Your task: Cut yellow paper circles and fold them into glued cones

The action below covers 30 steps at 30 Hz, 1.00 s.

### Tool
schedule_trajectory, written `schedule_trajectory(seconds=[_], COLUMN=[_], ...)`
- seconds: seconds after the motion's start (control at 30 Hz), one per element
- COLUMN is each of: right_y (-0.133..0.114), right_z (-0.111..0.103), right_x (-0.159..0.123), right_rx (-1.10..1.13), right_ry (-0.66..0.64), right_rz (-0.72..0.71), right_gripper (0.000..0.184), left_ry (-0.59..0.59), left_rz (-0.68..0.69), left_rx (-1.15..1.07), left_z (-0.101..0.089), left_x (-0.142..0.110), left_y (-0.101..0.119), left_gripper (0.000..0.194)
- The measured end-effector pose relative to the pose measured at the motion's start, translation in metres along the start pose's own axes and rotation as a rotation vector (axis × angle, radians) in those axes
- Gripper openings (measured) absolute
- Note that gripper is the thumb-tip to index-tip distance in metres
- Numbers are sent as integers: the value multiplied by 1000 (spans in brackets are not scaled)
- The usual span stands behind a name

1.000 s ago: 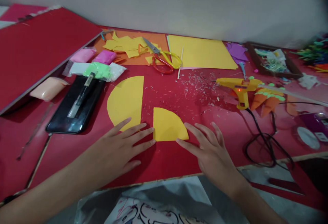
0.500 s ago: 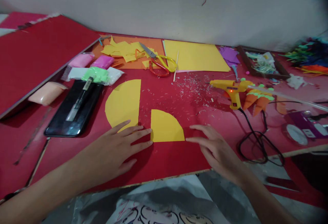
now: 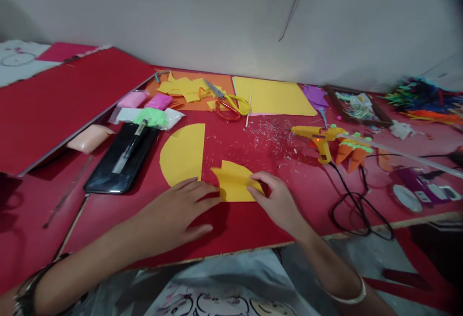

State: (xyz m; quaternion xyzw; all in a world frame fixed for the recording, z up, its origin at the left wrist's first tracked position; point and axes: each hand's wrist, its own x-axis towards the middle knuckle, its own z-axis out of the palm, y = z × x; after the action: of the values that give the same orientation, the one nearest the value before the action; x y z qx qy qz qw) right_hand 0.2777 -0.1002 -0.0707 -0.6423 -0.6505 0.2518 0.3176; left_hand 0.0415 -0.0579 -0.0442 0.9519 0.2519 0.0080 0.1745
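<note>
A folded yellow paper quarter circle (image 3: 235,185) lies on the red table in front of me, its upper layer lifted and curling at the left. My right hand (image 3: 277,200) pinches the paper's right side between thumb and fingers. Flat on the table, my left hand (image 3: 184,207) has its fingers stretched out, with the fingertips at the paper's lower left edge. Just beyond the left hand rests a yellow paper half circle (image 3: 184,157), straight edge to the right.
Scissors (image 3: 231,106) lie at the back by yellow scraps (image 3: 184,87) and yellow sheets (image 3: 275,96). A lit glue gun (image 3: 318,137) with its looped black cable (image 3: 349,210) is on the right. At left are a phone (image 3: 123,161) with a pen (image 3: 132,144) and clay packets (image 3: 152,117).
My right hand has moved left and taken hold of the quarter circle's right side. The paper's upper layer has risen and bent. The camera view has shifted somewhat.
</note>
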Motion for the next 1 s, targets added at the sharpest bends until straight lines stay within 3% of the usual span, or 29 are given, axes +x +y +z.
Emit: schedule_trajectory(seconds=[0.1, 0.17, 0.27, 0.33, 0.4, 0.47, 0.63, 0.73, 0.8, 0.9, 1.0], right_y=[-11, -19, -26, -28, -26, -21, 6, 18, 23, 26, 27], right_z=[-5, -4, 2, 4, 3, -2, -12, -10, -9, -8, -11], right_x=[-4, -9, -16, -17, -15, -10, 6, 9, 8, 8, 10], right_rx=[-160, -284, -381, -370, -297, -185, 10, 311, 411, 263, 170], right_ry=[250, 328, 210, 79, -82, -132, 175, 51, -2, 88, 30], right_rz=[-200, -366, -534, -555, -518, -415, 4, 136, 170, 132, 108], right_gripper=[10, 12, 13, 9, 16, 32, 53, 62, 63, 65, 48], left_ry=[45, 123, 205, 218, 280, 363, 296, 273, 275, 314, 357], left_rz=[-81, -126, -272, -388, -444, -451, -394, -367, -390, -415, -370], left_rx=[-144, -284, -587, -746, -755, -645, -360, -257, -256, -254, -251], left_z=[-11, -15, -12, -6, 1, 8, 11, 7, 4, 3, 6], left_x=[5, 8, 16, 23, 28, 30, 23, 22, 22, 22, 17], left_y=[10, 15, 18, 15, 7, -1, -9, -8, -8, -10, -13], left_gripper=[50, 52, 47, 44, 42, 47, 49, 46, 47, 49, 46])
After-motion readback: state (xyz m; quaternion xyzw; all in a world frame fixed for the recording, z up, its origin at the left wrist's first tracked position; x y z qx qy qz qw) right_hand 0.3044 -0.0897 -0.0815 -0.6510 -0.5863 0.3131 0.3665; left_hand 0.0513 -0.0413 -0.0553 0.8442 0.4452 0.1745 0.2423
